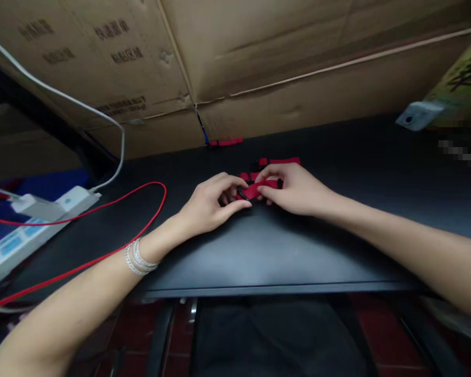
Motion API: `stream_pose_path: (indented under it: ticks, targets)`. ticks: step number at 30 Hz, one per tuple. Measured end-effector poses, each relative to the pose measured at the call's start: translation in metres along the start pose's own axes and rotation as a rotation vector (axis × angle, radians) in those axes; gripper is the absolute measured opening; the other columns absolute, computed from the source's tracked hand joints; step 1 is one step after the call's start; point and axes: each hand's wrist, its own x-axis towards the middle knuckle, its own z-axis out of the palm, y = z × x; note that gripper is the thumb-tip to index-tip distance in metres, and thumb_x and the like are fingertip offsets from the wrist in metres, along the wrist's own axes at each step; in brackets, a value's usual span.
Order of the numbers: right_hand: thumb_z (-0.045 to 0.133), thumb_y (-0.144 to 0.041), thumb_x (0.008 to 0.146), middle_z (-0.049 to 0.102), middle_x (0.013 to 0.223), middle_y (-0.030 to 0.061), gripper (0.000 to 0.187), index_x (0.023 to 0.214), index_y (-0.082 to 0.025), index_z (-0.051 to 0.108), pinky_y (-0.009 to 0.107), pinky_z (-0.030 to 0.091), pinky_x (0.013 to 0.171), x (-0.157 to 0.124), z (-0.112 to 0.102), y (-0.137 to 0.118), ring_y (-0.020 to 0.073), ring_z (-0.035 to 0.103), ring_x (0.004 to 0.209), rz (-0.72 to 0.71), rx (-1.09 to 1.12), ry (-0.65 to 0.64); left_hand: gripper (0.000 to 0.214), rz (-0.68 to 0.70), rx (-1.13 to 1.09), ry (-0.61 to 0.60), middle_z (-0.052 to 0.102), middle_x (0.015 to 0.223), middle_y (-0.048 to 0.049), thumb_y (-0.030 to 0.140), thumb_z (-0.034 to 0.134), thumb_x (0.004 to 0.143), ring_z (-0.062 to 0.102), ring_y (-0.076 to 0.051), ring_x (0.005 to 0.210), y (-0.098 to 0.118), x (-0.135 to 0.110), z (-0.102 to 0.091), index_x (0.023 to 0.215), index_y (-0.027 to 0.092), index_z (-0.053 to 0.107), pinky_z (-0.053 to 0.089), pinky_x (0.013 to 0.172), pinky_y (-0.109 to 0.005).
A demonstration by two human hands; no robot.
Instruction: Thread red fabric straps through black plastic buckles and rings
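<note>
Between my two hands is a red strap with a black buckle or ring at its left end. My left hand, fingers curled, grips that black end between thumb and fingers. My right hand pinches the red band near its right end. Just behind lies another red strap, partly covered by my fingers. A further red strap with a black fitting rests beyond my right hand. All of this is on or just above the black tabletop.
Near the cardboard wall lies one more red strap. On the left, a white power strip carries plugs, a white cable and a red cable crossing by my left forearm. A yellow-green package stands back right.
</note>
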Motion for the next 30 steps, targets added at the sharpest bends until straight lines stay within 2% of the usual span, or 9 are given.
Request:
stream_pose_path:
  ticks: [5, 11, 16, 19, 22, 27, 30]
  targets:
    - [0.064, -0.018, 0.082, 0.073, 0.082, 0.0040, 0.020, 0.100, -0.015, 0.073, 0.021, 0.046, 0.068, -0.001, 0.002, 0.000, 0.0117, 0.065, 0.072, -0.048, 0.046, -0.039, 0.035, -0.010, 0.002, -0.021, 0.068, 0.094, -0.0051, 0.041, 0.074, 0.089, 0.064, -0.012, 0.078, -0.001, 0.000, 0.000, 0.113, 0.015, 0.068, 0.052, 0.070, -0.021]
    - [0.065, -0.019, 0.085, 0.074, 0.084, 0.0026, 0.023, 0.106, -0.014, 0.071, 0.020, 0.047, 0.071, -0.007, 0.003, -0.008, 0.0102, 0.065, 0.073, -0.051, 0.089, -0.115, 0.036, 0.077, 0.003, -0.066, 0.070, 0.096, -0.0052, 0.039, 0.075, 0.089, 0.064, -0.012, 0.082, 0.001, 0.000, -0.001, 0.115, 0.014, 0.067, 0.052, 0.077, -0.022]
    - [0.064, -0.019, 0.085, 0.075, 0.096, 0.0043, 0.027, 0.110, -0.013, 0.070, 0.022, 0.049, 0.081, -0.008, 0.002, -0.009, 0.0121, 0.068, 0.085, -0.116, 0.081, -0.157, 0.036, 0.082, -0.003, -0.047, 0.069, 0.092, -0.0042, 0.036, 0.078, 0.086, 0.062, -0.011, 0.078, 0.001, -0.001, 0.002, 0.113, 0.014, 0.068, 0.051, 0.075, -0.021]
    - [0.063, -0.016, 0.081, 0.074, 0.113, 0.0049, 0.033, 0.113, -0.015, 0.070, 0.024, 0.049, 0.092, -0.008, 0.001, -0.006, 0.0151, 0.068, 0.102, -0.227, 0.061, -0.198, 0.033, 0.004, -0.101, -0.043, 0.070, 0.091, -0.0036, 0.035, 0.078, 0.086, 0.062, -0.011, 0.075, 0.001, -0.002, 0.004, 0.109, 0.014, 0.069, 0.051, 0.074, -0.022]
    - [0.065, -0.015, 0.077, 0.071, 0.123, 0.0050, 0.043, 0.120, -0.017, 0.068, 0.026, 0.047, 0.098, -0.009, 0.001, -0.004, 0.0169, 0.067, 0.111, -0.318, 0.024, -0.227, 0.028, -0.131, -0.291, -0.025, 0.068, 0.082, -0.0005, 0.034, 0.076, 0.087, 0.060, -0.009, 0.068, 0.002, -0.001, 0.006, 0.105, 0.015, 0.068, 0.051, 0.068, -0.021]
    - [0.075, -0.039, 0.079, 0.073, 0.117, 0.0039, 0.044, 0.118, -0.019, 0.069, 0.026, 0.045, 0.087, -0.011, 0.007, -0.005, 0.0183, 0.068, 0.106, -0.308, -0.064, -0.091, 0.030, -0.314, -0.658, -0.038, 0.067, 0.077, 0.0002, 0.033, 0.076, 0.083, 0.063, -0.009, 0.060, 0.002, 0.002, 0.009, 0.102, 0.014, 0.062, 0.055, 0.059, -0.020]
    - [0.074, -0.038, 0.079, 0.074, 0.108, 0.0042, 0.041, 0.114, -0.018, 0.070, 0.024, 0.043, 0.079, -0.012, 0.006, -0.007, 0.0166, 0.068, 0.096, -0.272, -0.105, -0.048, 0.032, -0.350, -0.701, -0.024, 0.066, 0.077, -0.0005, 0.034, 0.078, 0.082, 0.064, -0.009, 0.059, 0.003, 0.004, 0.009, 0.100, 0.014, 0.062, 0.056, 0.057, -0.020]
